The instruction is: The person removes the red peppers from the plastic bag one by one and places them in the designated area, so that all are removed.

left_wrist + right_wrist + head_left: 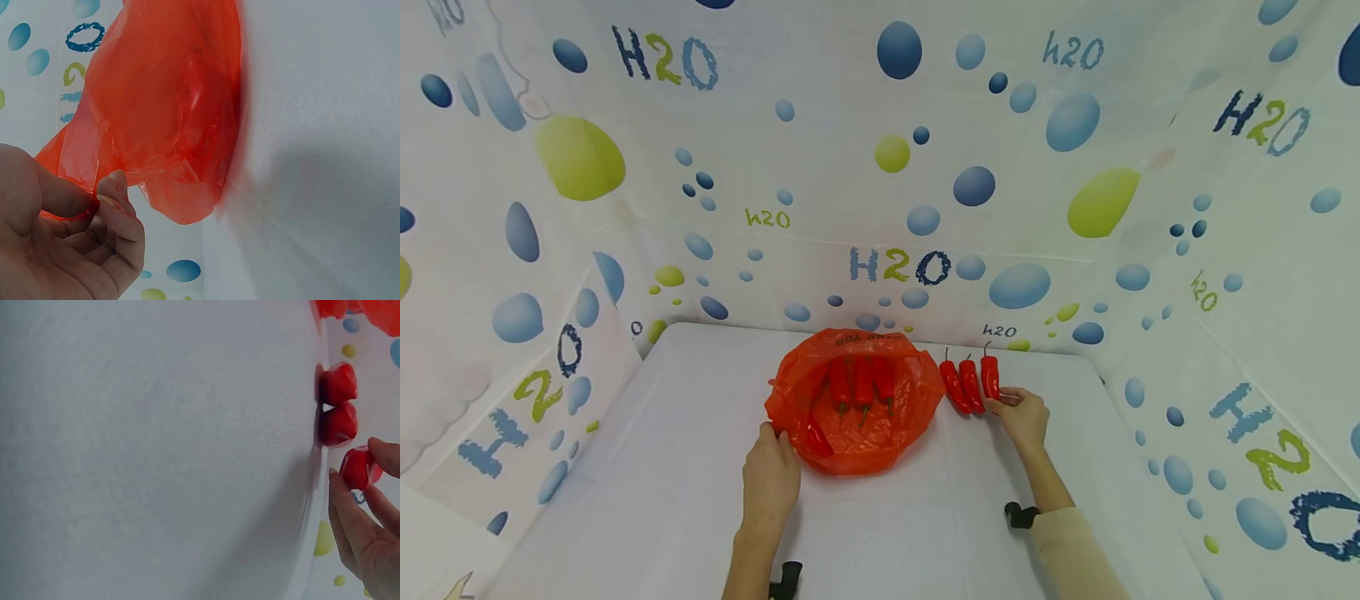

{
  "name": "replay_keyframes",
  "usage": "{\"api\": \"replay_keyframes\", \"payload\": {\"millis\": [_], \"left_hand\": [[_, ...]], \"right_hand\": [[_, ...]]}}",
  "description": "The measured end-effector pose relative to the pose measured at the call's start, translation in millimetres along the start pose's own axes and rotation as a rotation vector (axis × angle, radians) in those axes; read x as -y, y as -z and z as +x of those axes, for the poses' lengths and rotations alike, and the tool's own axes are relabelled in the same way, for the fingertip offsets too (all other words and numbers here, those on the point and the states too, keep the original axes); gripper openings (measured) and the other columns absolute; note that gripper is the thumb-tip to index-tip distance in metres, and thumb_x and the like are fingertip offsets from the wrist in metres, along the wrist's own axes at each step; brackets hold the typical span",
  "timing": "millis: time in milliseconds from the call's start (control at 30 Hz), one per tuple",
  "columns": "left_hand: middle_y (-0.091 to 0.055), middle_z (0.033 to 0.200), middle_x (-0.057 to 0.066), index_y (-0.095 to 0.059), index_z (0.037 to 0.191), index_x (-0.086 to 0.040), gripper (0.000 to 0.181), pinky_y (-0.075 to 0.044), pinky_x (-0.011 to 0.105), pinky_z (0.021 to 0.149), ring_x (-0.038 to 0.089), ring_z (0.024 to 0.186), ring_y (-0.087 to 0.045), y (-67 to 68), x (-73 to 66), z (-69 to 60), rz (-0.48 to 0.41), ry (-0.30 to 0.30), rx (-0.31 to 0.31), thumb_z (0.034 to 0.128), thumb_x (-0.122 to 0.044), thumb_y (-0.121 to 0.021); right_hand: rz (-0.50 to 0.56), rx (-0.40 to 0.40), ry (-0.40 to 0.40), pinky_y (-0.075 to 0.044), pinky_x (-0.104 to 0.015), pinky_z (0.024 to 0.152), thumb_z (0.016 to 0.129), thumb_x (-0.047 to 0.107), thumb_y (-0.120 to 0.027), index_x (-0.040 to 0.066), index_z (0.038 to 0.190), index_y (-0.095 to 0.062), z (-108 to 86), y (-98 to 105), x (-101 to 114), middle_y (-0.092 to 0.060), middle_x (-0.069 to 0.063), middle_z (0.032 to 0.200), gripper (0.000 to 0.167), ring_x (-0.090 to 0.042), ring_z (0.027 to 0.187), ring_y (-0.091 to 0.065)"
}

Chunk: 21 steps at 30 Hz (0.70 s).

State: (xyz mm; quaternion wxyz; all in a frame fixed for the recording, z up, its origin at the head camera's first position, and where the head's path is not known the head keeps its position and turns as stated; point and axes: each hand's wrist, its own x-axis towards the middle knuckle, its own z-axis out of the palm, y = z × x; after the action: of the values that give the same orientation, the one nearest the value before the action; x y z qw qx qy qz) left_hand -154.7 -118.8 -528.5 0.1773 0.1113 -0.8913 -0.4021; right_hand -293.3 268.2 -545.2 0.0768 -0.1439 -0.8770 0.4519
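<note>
At a white table (pixel 910 537), the left hand (pixel 771 475) pinches a red bag (pixel 868 460), the right hand (pixel 1024 418) a pepper (pixel 990 377).

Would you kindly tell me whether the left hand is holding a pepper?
No, the left hand pinches the edge of the red plastic bag between its thumb and fingers.

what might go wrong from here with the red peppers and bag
The right hand grips the held pepper by its near end, so it might slip. Two loose peppers lie between it and the bag and could be knocked. The left hand pinches the bag's thin, see-through edge, which might tear if tugged.
</note>
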Motion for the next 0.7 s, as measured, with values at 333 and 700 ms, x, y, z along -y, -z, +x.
{"api": "replay_keyframes", "payload": {"millis": [333, 700], "left_hand": [[-0.060, 0.085, 0.018, -0.051, 0.106, 0.006, 0.014, -0.056, 0.050, 0.070, 0.033, 0.074, -0.060, 0.6, 0.2, -0.6, -0.001, 0.003, -0.005, 0.1069, -0.007, -0.048], [-0.059, 0.085, 0.017, -0.051, 0.107, 0.006, 0.014, -0.056, 0.048, 0.071, 0.030, 0.074, -0.060, 0.1, 1.1, -1.0, 0.000, 0.007, -0.001, 0.1075, -0.007, -0.048]], "right_hand": [[-0.046, 0.028, -0.011, -0.053, -0.023, 0.065, 0.092, 0.020, -0.080, -0.002, 0.122, -0.072, 10.6, -3, -12, -0.076, -0.021, 0.112, 0.038, -0.034, 0.099, -0.075], [-0.087, 0.028, -0.001, -0.052, -0.023, 0.061, 0.092, 0.024, -0.080, -0.003, 0.119, -0.073, 12.5, -4, -12, -0.076, -0.022, 0.106, 0.039, -0.033, 0.091, -0.075]]}}
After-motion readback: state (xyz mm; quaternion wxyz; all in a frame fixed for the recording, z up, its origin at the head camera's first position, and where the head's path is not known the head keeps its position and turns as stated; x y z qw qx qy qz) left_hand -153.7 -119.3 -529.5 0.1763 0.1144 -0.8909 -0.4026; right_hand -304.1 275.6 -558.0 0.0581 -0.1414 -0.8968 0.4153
